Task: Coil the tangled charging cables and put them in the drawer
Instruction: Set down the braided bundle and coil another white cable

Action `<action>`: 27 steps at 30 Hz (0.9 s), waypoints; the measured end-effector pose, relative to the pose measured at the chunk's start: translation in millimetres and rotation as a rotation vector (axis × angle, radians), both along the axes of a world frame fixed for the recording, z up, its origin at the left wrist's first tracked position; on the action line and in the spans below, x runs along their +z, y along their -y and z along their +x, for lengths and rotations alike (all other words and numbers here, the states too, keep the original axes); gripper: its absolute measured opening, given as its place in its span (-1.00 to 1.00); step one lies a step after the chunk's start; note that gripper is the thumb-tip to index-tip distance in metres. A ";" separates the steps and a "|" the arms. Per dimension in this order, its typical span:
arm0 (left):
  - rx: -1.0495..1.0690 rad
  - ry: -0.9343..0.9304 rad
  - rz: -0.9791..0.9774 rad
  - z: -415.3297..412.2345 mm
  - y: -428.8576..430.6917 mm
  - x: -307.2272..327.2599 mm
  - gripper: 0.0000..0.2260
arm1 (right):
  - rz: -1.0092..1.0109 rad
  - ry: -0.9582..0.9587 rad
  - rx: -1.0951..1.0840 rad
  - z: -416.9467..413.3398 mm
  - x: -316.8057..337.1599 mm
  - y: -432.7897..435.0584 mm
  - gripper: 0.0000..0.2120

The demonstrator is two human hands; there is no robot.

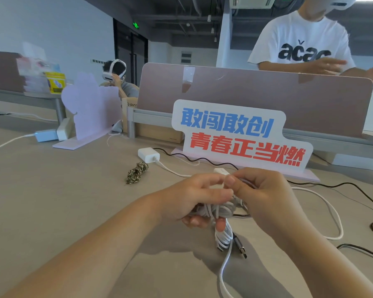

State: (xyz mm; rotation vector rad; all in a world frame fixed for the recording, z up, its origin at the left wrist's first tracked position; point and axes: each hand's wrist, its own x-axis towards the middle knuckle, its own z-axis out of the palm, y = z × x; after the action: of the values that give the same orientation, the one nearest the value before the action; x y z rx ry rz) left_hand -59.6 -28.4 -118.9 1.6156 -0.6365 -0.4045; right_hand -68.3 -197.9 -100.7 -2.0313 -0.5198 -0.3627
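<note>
The coiling is under way but far from finished, as I judge it. The left hand has its fingers curled round a loose bunch of white cable, held just above the desk near its middle. The right hand pinches a strand at the top of the same bunch between thumb and forefinger. A few loops and a dark plug hang from the bunch toward the near edge, and a long run of the white cable sweeps out loose over the right side of the desk. A black cable snakes uncoiled along the far side and round toward the right edge. A white charger with its lead lies toward the far edge, and near it sits a braided cord, already bundled. No drawer is in view, so nothing looks put away yet. Bare desk to the left of the hands gives room to move. On the far side a printed sign stands close behind them, and the loose cable on the right could snag.
</note>
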 end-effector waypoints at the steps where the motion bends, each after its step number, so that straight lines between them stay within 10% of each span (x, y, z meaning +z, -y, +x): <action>1: 0.008 -0.037 -0.019 0.2 -0.1 0.2 -0.69 | 0.005 -0.024 -0.010 1.7 -1.4 0.2 -0.87; 10: 0.083 -0.281 -0.424 5.2 -3.6 7.0 -0.68 | -0.203 -0.058 -0.108 1.7 -12.9 -4.5 -0.70; 21: 0.281 0.113 -0.015 4.2 -0.7 3.2 -0.80 | -0.266 -0.008 -0.178 -6.6 -6.0 -8.4 -0.58; 27: 0.328 0.141 0.109 2.3 4.3 -2.1 -0.53 | -0.314 -0.058 -0.180 -0.8 -15.0 -10.4 -0.55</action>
State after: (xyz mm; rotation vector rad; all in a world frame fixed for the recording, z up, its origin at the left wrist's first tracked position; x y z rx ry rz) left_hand -57.3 -32.7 -121.0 1.8275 -0.4476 -0.0852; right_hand -69.1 -187.5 -115.7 -2.3942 -0.3760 -0.3445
